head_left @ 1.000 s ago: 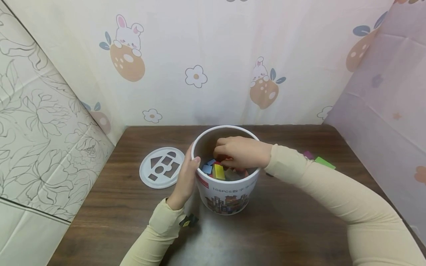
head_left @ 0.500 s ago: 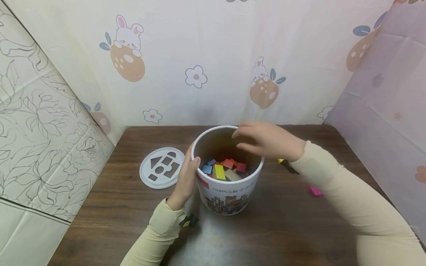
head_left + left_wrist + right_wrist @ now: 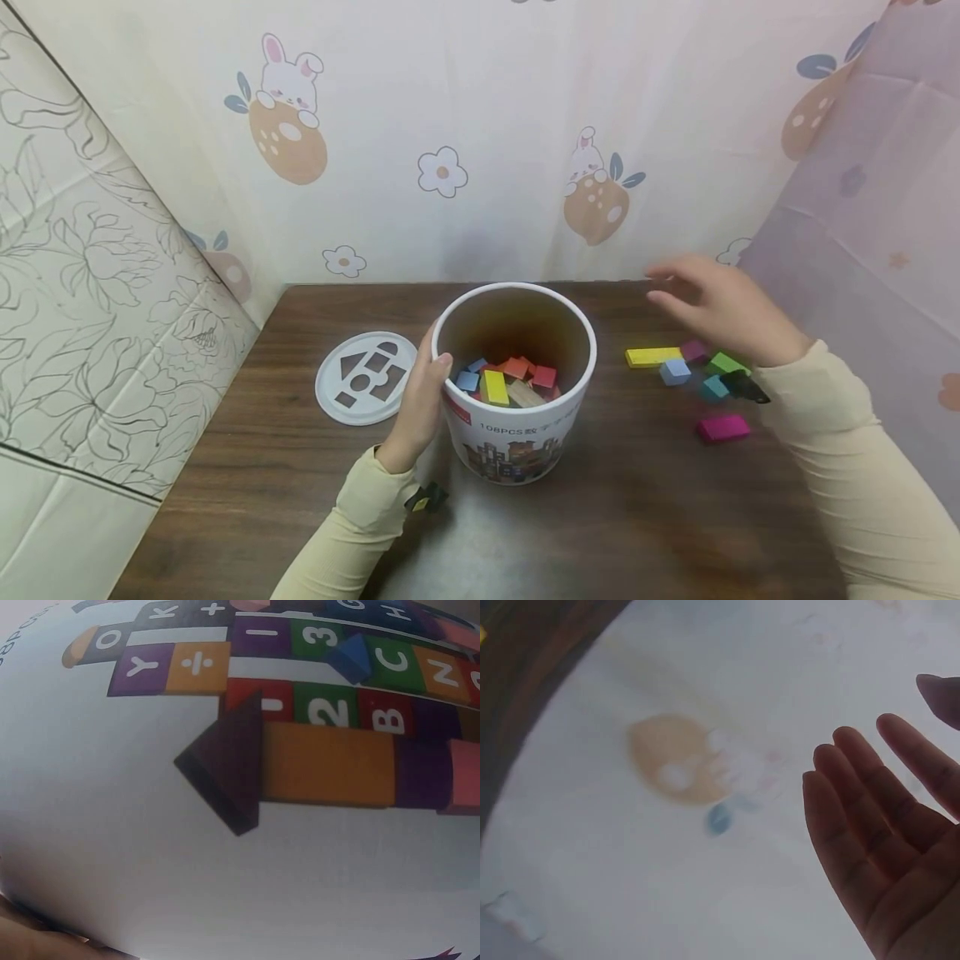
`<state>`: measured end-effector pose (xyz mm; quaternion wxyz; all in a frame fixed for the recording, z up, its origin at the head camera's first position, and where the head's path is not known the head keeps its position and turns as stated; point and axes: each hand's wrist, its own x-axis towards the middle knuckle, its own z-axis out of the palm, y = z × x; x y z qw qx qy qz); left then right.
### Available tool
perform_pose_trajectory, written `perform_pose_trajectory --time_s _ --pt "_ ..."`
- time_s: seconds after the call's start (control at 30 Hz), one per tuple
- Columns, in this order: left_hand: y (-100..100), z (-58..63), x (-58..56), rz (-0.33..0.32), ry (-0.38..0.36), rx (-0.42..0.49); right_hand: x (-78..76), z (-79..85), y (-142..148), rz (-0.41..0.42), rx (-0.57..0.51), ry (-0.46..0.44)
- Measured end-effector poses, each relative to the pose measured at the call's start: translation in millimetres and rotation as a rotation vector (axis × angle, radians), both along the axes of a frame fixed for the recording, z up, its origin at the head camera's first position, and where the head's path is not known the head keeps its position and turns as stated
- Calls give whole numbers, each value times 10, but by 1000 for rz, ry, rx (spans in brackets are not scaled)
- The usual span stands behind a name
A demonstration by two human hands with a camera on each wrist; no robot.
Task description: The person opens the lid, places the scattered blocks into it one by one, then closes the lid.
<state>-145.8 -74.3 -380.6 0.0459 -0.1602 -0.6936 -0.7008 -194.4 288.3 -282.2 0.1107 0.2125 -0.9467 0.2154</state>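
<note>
My left hand (image 3: pixel 418 408) grips a white bucket (image 3: pixel 517 429) at its left side, thumb hooked over the rim and fingers along the outer wall. Inside lie several colored blocks, among them a yellow block (image 3: pixel 493 388), a blue block (image 3: pixel 467 381) and a red block (image 3: pixel 544 377). The left wrist view is filled by the bucket's printed wall (image 3: pixel 112 825), with letters and numbers. My right hand (image 3: pixel 723 308) hovers over the table's back right, above loose blocks. Its palm (image 3: pixel 907 900) faces the right wrist camera with fingers extended, holding nothing.
Right of the bucket lie a yellow bar (image 3: pixel 651 357), a light blue cube (image 3: pixel 675 372), and teal, green, purple and magenta blocks (image 3: pixel 723 427). A white lid (image 3: pixel 330 382) with shaped holes lies at left. Patterned curtains (image 3: pixel 495 100) stand behind the wooden table (image 3: pixel 600 517).
My right hand has come up out of the bucket and moved right, over the loose blocks, uncovering more of the bucket's contents and of the blocks on the table. The left hand stays put.
</note>
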Motion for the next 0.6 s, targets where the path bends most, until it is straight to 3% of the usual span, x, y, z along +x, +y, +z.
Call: perform_pose_trajectory --time_s 0.27,0.47,0.6 --pt "-14 -21 -13 -8 -2 2 79 -410 461 -130 88 -116" --pt "-20 -33 -21 -13 -7 10 246 -771 769 -199 69 -215" --pt "-22 -34 -30 -12 -8 11 333 -972 934 -200 63 -255"
